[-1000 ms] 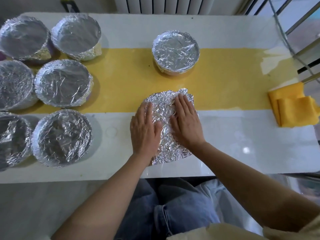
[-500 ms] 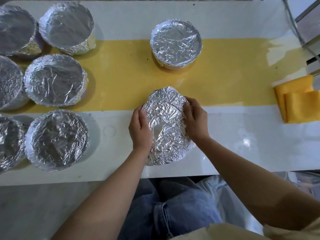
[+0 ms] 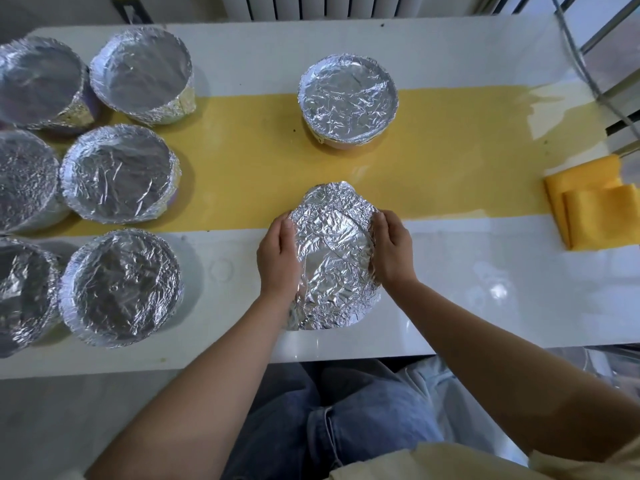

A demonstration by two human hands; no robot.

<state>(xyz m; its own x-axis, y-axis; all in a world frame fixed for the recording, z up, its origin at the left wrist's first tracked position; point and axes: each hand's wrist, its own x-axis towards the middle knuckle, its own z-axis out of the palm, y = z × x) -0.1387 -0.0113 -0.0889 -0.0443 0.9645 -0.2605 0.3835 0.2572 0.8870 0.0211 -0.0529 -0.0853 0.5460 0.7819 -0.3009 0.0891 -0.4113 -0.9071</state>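
Observation:
A crinkled round sheet of aluminium foil (image 3: pixel 332 258) lies near the table's front edge, straddling the yellow strip and the white surface. My left hand (image 3: pixel 278 261) grips its left edge with curled fingers. My right hand (image 3: pixel 391 251) grips its right edge the same way. Both sides of the foil are bent upward between my hands. Behind it, on the yellow strip, stands a bowl covered with foil (image 3: pixel 348 98).
Several foil-covered bowls (image 3: pixel 117 173) crowd the left part of the white table (image 3: pixel 485 299). A folded yellow cloth (image 3: pixel 595 206) lies at the right edge. A radiator runs behind the table. My knees in jeans are below the front edge.
My hands lay flat on top of the foil a second ago. They have moved apart to its left and right edges and curled round them, lifting the sides.

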